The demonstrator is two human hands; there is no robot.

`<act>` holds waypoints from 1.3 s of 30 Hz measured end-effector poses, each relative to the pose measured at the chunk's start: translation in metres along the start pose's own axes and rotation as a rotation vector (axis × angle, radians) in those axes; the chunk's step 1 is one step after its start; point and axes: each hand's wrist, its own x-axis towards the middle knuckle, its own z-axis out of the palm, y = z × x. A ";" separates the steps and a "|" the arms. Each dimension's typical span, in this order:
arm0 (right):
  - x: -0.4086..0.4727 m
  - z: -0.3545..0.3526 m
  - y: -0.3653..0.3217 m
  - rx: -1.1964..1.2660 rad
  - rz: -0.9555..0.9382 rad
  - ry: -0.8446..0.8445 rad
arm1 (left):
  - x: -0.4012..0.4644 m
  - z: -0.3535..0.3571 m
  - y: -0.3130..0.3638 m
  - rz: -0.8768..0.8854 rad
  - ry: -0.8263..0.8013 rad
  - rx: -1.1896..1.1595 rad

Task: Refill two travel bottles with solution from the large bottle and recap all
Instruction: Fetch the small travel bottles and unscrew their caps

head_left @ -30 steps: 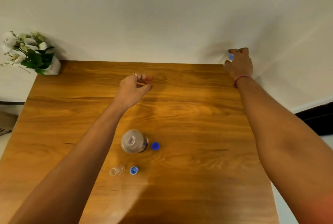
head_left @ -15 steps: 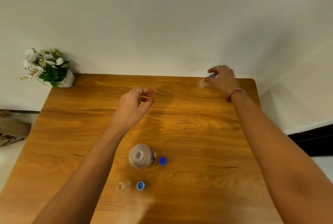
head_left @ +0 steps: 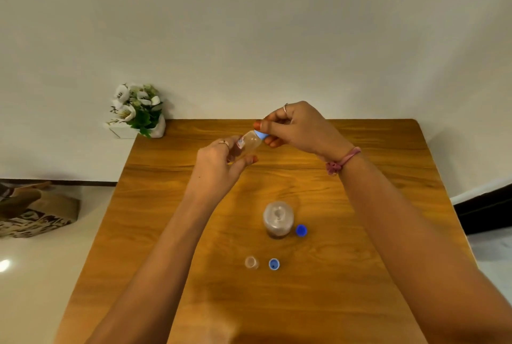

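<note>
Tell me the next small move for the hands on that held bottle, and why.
Probably twist the light blue cap off: the right hand pinches it while the left hand grips the small bottle, and it looks capped.

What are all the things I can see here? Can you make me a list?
small bottle in the hands: 1, clear with a light blue cap, held tilted above the far part of the table
large bottle: 1, clear, uncapped, standing mid-table
small open bottle: 1, clear, standing near the large bottle, on its near side
blue caps: 2, one just right of the large bottle, one just right of the small open bottle
table: 1, brown wood
flowers in a pot: 1, white and green, at the far left corner
bag: 1, brown, on the floor at left
left hand: holds the small bottle's body
right hand: pinches its cap; pink band on the wrist
</note>
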 end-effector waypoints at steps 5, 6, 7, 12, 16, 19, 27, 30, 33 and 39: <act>-0.013 0.018 -0.030 -0.289 -0.203 -0.100 | -0.029 -0.023 -0.013 -0.090 -0.075 -0.221; -0.016 0.018 -0.037 -0.330 -0.254 -0.149 | -0.034 -0.026 -0.015 -0.115 -0.093 -0.302; -0.019 0.019 -0.046 -0.342 -0.281 -0.210 | -0.039 -0.029 -0.018 -0.135 -0.101 -0.372; -0.028 0.035 -0.084 -0.544 -0.032 -0.254 | -0.056 -0.043 -0.020 -0.162 -0.076 -0.480; -0.038 0.045 -0.098 -0.511 -0.074 -0.280 | -0.067 -0.049 -0.026 -0.156 -0.077 -0.521; -0.044 0.047 -0.104 -0.474 -0.016 -0.279 | -0.076 -0.052 -0.030 -0.161 -0.075 -0.561; -0.058 0.070 -0.113 -0.537 0.024 -0.295 | -0.094 -0.052 -0.040 -0.163 -0.117 -0.573; -0.062 0.078 -0.110 -0.648 0.082 -0.273 | -0.099 -0.052 -0.039 -0.145 -0.129 -0.573; -0.067 0.077 -0.109 -0.611 0.014 -0.299 | -0.101 -0.050 -0.039 -0.138 -0.129 -0.570; -0.075 0.074 -0.103 -0.742 0.011 -0.275 | -0.105 -0.040 -0.031 -0.125 -0.170 -0.558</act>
